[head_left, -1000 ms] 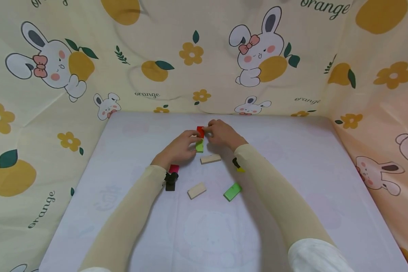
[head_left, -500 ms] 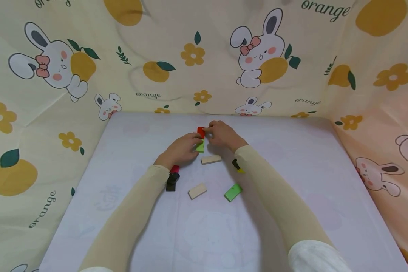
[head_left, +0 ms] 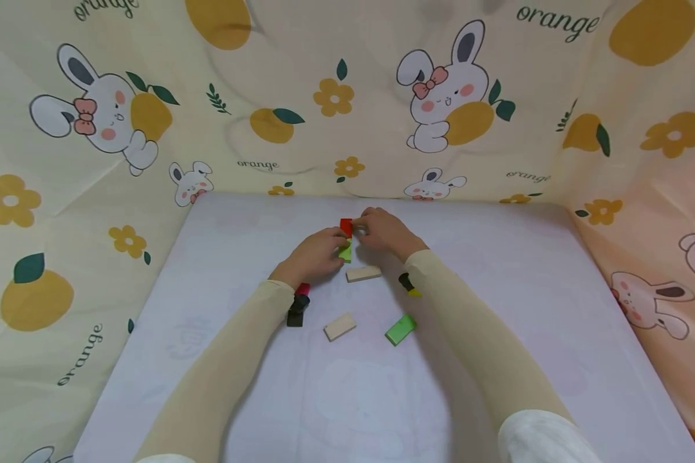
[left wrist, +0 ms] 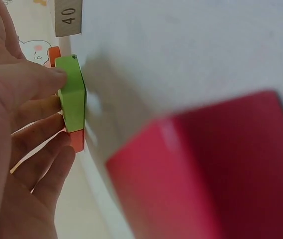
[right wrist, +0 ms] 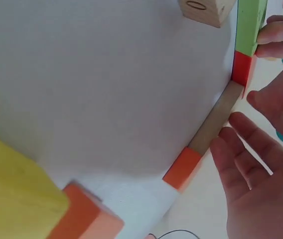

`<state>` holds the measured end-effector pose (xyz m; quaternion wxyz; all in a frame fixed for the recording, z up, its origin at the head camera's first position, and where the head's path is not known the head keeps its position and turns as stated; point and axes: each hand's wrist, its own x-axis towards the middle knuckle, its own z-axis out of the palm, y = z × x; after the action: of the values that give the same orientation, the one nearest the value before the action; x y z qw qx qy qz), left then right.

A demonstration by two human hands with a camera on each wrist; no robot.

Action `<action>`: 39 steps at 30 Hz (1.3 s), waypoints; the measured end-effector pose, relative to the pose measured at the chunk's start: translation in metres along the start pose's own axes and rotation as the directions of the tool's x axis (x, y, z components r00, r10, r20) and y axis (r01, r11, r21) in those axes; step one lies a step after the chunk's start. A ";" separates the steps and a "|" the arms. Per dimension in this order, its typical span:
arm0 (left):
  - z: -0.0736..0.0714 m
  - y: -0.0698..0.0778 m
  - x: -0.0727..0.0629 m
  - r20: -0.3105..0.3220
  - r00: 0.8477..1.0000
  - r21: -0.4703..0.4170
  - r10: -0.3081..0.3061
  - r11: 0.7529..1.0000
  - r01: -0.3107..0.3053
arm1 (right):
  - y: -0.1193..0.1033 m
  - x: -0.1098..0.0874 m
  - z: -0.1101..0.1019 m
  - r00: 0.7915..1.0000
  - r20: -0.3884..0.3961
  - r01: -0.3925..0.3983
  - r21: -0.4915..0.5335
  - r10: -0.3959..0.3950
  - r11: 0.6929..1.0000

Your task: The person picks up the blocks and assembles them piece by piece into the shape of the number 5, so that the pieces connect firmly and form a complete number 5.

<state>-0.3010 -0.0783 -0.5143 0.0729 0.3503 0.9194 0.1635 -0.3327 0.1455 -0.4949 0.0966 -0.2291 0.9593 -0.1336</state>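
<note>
My left hand (head_left: pixel 315 256) pinches a light green block (left wrist: pixel 73 94), its thumb on one face and fingers behind. A red block (head_left: pixel 346 227) adjoins that green one. In the right wrist view the red block meets a plain wooden block (right wrist: pixel 216 119), with an orange-red piece (right wrist: pixel 182 168) at its other end. My right hand (head_left: pixel 385 231) is beside the red block. Its fingertips touch the far side of the plain block in the right wrist view, and the thumb is near the red piece, on the same side as the fingers.
Two plain wooden blocks (head_left: pixel 363 274) (head_left: pixel 340 327) and a green block (head_left: pixel 401 330) lie on the white table (head_left: pixel 347 399). A crimson block (left wrist: pixel 191 169) sits under my left wrist, a yellow block (right wrist: pixel 17 194) under the right. A patterned cloth (head_left: pixel 289 83) walls the back.
The head view has shifted slightly, moving the whole scene a little right and down. Both hands keep nearly the same places by the red and green blocks.
</note>
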 end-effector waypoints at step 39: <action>-0.004 0.004 0.003 0.023 0.999 0.032 -0.031 0.999 0.030 | -0.009 -0.073 0.001 1.000 0.005 -0.002 0.345 0.001 0.939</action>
<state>-0.3012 -0.0745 -0.5094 0.0804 0.3393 0.9261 0.1437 -0.2645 0.1711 -0.4844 0.1376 -0.2082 0.9211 -0.2988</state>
